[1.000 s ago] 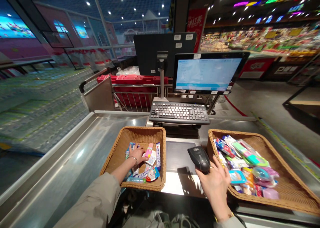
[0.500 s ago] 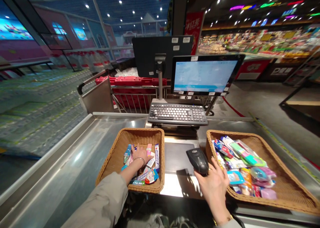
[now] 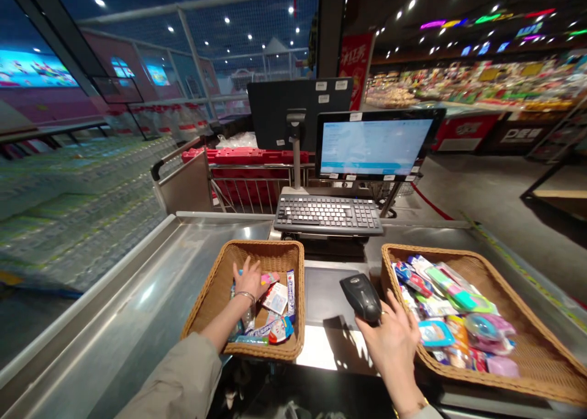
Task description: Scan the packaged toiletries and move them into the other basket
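My left hand (image 3: 250, 278) reaches into the left wicker basket (image 3: 220, 284), fingers spread over several small packaged items (image 3: 277, 312), holding none that I can see. A bracelet sits on that wrist. My right hand (image 3: 392, 339) is closed round the handle of a black barcode scanner (image 3: 361, 296), held above the dark scan plate (image 3: 323, 287) between the two baskets. The right wicker basket (image 3: 527, 339) is heaped with colourful packaged toothbrushes and similar goods (image 3: 452, 312), just right of my right hand.
A keyboard (image 3: 329, 214) and lit monitor (image 3: 375, 144) stand behind the baskets on the steel checkout counter (image 3: 151, 296). A second screen's back (image 3: 298, 110), a red shopping trolley (image 3: 247, 168) and stacked bottled water (image 3: 82, 205) lie beyond. Shop aisle floor opens right.
My left hand has slid farther toward the back of the left basket, fingers opening. The right hand with the scanner has barely moved. The camera tilted slightly.
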`<act>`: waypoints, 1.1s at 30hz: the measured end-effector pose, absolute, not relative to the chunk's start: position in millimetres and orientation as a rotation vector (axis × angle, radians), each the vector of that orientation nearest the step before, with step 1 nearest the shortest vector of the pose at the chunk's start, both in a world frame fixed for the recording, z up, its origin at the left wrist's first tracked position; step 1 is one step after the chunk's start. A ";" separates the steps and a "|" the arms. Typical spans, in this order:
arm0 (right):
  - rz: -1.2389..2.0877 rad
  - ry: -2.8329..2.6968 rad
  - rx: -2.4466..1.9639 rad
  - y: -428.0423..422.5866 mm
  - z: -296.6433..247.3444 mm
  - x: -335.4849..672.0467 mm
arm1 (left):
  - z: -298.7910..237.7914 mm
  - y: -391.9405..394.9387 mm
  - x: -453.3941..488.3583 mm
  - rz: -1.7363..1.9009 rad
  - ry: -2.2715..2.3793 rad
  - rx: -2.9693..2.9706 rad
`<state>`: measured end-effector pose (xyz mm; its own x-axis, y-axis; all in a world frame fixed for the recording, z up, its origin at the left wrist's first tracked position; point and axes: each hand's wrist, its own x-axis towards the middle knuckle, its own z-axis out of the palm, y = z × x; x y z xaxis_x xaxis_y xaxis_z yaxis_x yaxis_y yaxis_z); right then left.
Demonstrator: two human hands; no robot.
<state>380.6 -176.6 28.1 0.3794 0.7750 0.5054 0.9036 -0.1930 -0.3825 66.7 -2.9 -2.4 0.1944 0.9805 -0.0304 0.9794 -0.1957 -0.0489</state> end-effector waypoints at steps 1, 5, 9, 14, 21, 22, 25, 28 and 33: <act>-0.253 -1.444 -2.007 -176.2 28.3 380.0 | 1.8 -4.9 66.0 0.041 -1.948 -2.424; -0.213 -1.456 -2.011 -175.2 30.0 377.3 | 19.9 -13.8 65.3 -0.083 -1.869 -2.448; -0.191 -1.475 -1.998 -176.0 32.1 376.2 | 35.7 -22.1 66.0 -0.163 -1.817 -2.461; -0.227 -1.495 -1.957 -178.3 30.1 378.7 | 52.2 -31.7 68.3 -0.215 -1.775 -2.429; -0.249 -1.498 -1.939 -180.5 34.1 378.8 | 74.1 -37.5 78.6 -0.235 -1.704 -2.404; -0.254 -1.499 -1.938 -181.2 35.1 378.6 | 75.9 -37.1 80.1 -0.235 -1.681 -2.404; -0.267 -1.509 -1.933 -183.5 37.2 378.3 | 78.6 -35.9 84.6 -0.269 -1.601 -2.410; -0.270 -1.513 -1.923 -185.4 38.6 378.2 | 79.1 -36.6 91.1 -0.356 -1.519 -2.399; -0.265 -1.519 -1.900 -186.3 42.8 377.6 | 76.5 -39.3 109.2 -0.567 -1.352 -2.349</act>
<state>377.6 -186.3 42.8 0.2978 0.7830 0.5462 0.9216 -0.0866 -0.3783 109.2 -39.3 76.5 0.4589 0.7253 0.5132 0.8744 -0.4712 -0.1159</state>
